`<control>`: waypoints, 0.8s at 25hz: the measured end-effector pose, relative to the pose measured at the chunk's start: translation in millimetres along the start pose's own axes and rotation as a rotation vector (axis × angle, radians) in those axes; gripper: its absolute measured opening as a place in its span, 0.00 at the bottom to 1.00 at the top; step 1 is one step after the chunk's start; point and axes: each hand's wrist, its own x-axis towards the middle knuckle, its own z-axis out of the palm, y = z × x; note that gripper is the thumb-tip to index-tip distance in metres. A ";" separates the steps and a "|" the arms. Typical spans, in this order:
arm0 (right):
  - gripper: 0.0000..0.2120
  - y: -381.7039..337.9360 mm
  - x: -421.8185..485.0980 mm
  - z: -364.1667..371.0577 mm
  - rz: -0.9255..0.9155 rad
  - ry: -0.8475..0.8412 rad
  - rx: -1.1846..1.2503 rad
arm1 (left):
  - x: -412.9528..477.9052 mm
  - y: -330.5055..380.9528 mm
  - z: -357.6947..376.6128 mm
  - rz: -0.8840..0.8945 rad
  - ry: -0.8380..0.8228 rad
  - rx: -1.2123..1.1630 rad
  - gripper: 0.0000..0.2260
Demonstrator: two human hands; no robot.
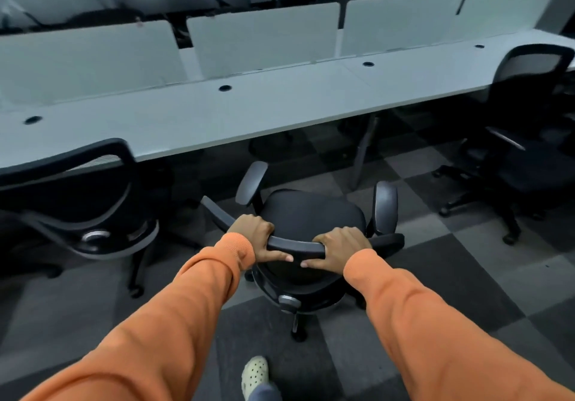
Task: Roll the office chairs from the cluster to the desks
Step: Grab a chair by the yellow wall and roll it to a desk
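Mesh backrest toward the camera, the left chair (93,201) stands at the front edge of the long pale desk (217,114), its top frame overlapping that edge in the view. Round cable holes (224,88) dot the desk, and frosted dividers (264,39) stand along its far side.

Next comes the left hand (255,239), out of an orange sleeve (174,316). Its fingers are curled over the top rail (295,245) of the middle chair (311,217), and its thumb is stretched along the near face of the rail, pointing right.

The middle chair, black with grey armrests, sits on the checkered carpet (466,291) between the other two chairs. It is short of the desk, with seat and armrests pointing toward it and the seat not under the desktop. One caster shows below the seat. Near the bottom edge, a pale perforated shoe (255,372) rests on the carpet behind the chair.

The right hand (339,245) grips the same rail just beside the left, fingers wrapped over the top and thumb laid along the near face, pointing left. The two thumb tips are close but apart.

Furthest over, the right chair (525,95) stands by the right end of the desk, turned at an angle, its mesh back rising above the desktop edge and its wheeled base on the carpet
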 end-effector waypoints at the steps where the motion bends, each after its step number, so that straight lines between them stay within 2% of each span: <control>1: 0.32 -9.7 5.5 -2.8 -0.025 0.000 -0.005 | -10.2 -8.2 -0.2 -0.026 0.000 0.002 0.45; 8: 0.31 -67.9 54.2 -21.1 -0.091 -0.016 -0.016 | -43.9 -75.4 5.4 -0.099 -0.020 0.014 0.44; 12: 0.32 -89.7 86.5 -28.3 -0.069 -0.007 -0.035 | -39.1 -116.0 5.2 -0.080 -0.045 0.027 0.39; 20: 0.31 -93.5 141.0 -40.5 0.046 -0.022 -0.024 | 4.6 -166.9 5.0 -0.023 -0.050 0.031 0.36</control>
